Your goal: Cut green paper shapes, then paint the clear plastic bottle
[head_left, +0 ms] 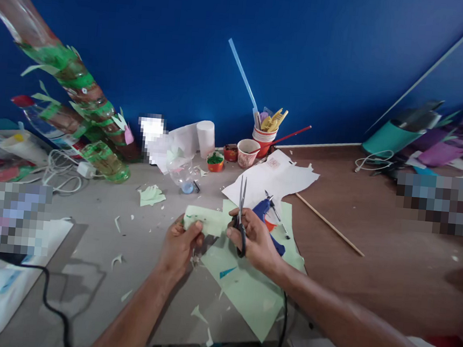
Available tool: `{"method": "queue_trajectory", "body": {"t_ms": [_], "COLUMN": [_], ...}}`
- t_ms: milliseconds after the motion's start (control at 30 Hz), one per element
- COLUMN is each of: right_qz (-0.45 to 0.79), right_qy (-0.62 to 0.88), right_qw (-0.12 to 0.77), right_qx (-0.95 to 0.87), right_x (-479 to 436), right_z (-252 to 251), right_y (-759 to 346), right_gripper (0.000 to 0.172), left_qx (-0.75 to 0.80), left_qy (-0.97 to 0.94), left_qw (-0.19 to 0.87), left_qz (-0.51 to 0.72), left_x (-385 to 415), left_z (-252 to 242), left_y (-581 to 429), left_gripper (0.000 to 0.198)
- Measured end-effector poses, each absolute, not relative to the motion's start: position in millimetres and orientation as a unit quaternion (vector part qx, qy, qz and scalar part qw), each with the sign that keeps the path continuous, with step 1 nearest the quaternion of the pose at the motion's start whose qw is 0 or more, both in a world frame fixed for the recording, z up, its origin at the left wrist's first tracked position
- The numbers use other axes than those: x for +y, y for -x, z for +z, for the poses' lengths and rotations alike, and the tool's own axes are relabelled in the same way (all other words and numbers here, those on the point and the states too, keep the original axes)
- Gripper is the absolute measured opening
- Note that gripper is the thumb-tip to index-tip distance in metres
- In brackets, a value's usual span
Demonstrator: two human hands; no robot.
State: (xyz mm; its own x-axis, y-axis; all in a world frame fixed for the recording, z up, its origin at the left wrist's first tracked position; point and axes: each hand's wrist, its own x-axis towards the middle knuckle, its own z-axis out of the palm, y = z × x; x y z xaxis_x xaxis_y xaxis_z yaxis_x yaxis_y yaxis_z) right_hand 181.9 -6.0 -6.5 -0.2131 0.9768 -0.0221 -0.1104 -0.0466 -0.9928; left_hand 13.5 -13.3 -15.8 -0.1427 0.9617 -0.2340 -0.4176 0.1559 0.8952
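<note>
Only the head view here. Left hand (185,239), just below the middle of the frame, has a folded strip of pale green paper (207,220) pinched between thumb and fingers. Right hand (256,238), a bit right of centre, is wrapped round a pair of scissors with black handles (241,209), blades pointing up the frame, tips slightly apart. It's right by the strip's right end; can't tell if they touch.

Under the right hand, lower centre, there's a big pale green paper sheet (246,288), with a blue glue gun (261,207) partly hidden behind that hand. Above that lies a crumpled white paper sheet (271,177), and a thin wooden stick (328,223) slants off to the right.

Tabletop (126,261) is grey on the left, brown on the right, with paper scraps scattered around. Upper centre: red-and-white paper cups (264,136) with yellow plastic cutlery (272,122). Upper left: a leaning trunk of brown-and-green painted plastic bottles (87,88).
</note>
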Motion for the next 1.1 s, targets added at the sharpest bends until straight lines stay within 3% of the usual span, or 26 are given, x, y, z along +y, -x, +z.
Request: {"method": "queue_trajectory", "body": {"t_ms": [167,333,633,1100], "right_qz": [0.588,0.496,0.416,0.414], "right_qy": [0.415,0.437,0.459,0.477], "right_qw": [0.376,0.310,0.270,0.276], "right_qx": [-0.584,-0.683,-0.737,-0.724], "right_x": [-13,-19,-22,-21], "right_z": [-3,-1,-1,2], "right_y": [-182,-183,-178,-177], "right_gripper": [0.031,0.030,0.033,0.032], "left_qx": [0.419,0.391,0.365,0.366], "left_qy": [-0.143,-0.093,-0.109,-0.118], "left_qw": [0.629,0.664,0.686,0.704], "left_qz": [0.638,0.631,0.620,0.597], "left_x": [-7,-8,-12,-16], "left_z": [-11,-13,-13,-11], "left_y": [-8,-6,-14,-20], "left_gripper": [0.030,0.026,0.025,0.023]}}
